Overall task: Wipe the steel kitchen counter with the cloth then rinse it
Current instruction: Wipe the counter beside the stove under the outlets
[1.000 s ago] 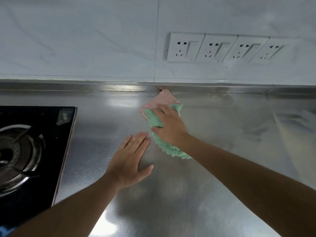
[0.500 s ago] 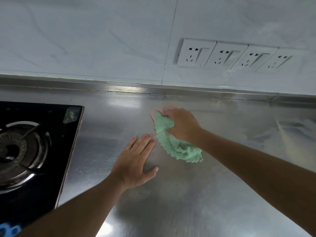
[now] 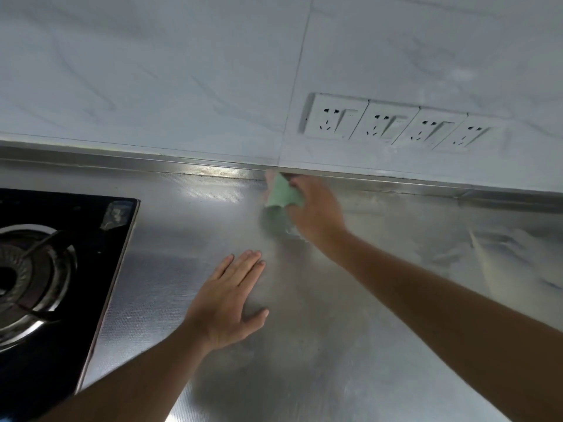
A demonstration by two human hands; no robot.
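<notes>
The green cloth (image 3: 281, 194) (a pink edge shows at its far side) sits bunched at the back of the steel tabletop (image 3: 380, 315), pushed up against the raised steel strip (image 3: 122, 161) under the wall tiles (image 3: 152, 71). The right hand (image 3: 316, 208) grips it, fingers curled over the top. The left hand (image 3: 227, 303) lies flat and released on the tabletop nearer the person, fingers straight. A black gas hob (image 3: 61, 269) is at the left; four white sockets (image 3: 396, 124) sit on the wall.

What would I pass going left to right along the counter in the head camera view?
black gas stove → left hand, flat on the steel → green cloth → right hand gripping it → bare stretch of steel counter
</notes>
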